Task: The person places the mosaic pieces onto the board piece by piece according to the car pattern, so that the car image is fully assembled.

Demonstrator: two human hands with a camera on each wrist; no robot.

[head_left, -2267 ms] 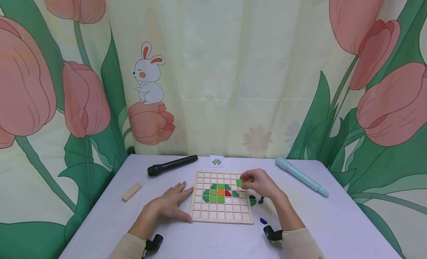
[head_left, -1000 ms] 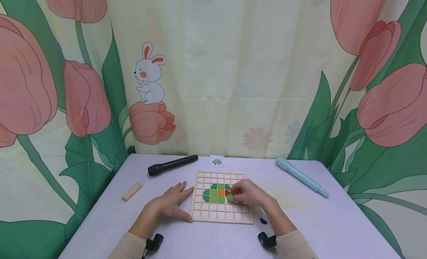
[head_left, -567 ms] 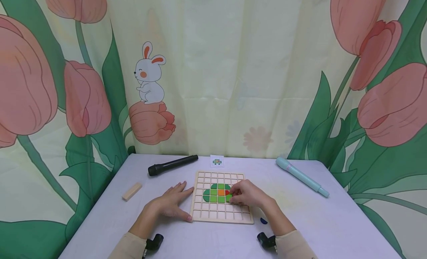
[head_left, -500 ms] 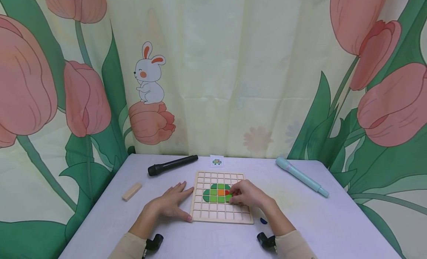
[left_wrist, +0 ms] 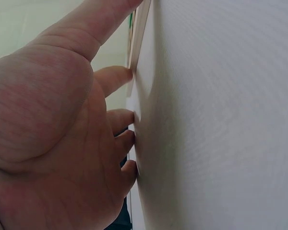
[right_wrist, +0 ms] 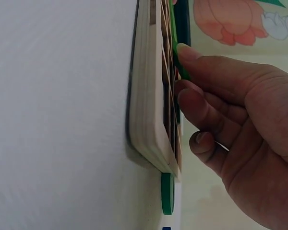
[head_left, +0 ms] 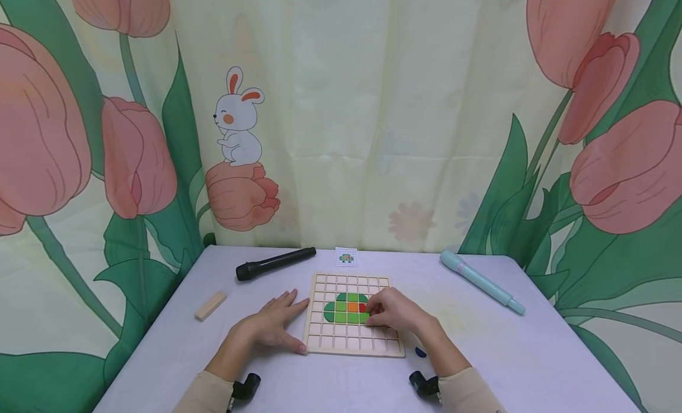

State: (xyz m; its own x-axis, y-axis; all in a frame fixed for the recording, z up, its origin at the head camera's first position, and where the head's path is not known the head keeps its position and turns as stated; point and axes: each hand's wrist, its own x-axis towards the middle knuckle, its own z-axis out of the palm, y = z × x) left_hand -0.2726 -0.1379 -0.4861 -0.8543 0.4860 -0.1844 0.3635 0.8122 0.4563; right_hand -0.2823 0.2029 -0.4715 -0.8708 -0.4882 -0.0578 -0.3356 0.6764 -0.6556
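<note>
On the white table lies a wooden grid board (head_left: 354, 354) with green, orange and red tiles in its middle cells. My right hand (head_left: 396, 311) pinches a light green square tile (head_left: 364, 319) at the lower right of the coloured pattern. In the right wrist view, thumb and index finger meet at a green edge (right_wrist: 184, 74) just over the grid. The hand covers the cells to the right. My left hand (head_left: 273, 323) rests spread on the table, thumb and index finger touching the board's left edge; in the left wrist view the fingers (left_wrist: 119, 122) are extended.
A small pattern card (head_left: 346, 257) lies behind the board. Farther out are a black microphone-shaped stick (head_left: 276, 264), a pale teal stick (head_left: 482, 281) and a wooden block (head_left: 210, 306). Right of the board are a blue piece (head_left: 421, 352) and a dark green piece (right_wrist: 167, 194).
My right hand has brought the light green tile from the board's upper right to the pattern's lower right, where it now lies flatter in line with its neighbours. The left hand stays put.
</note>
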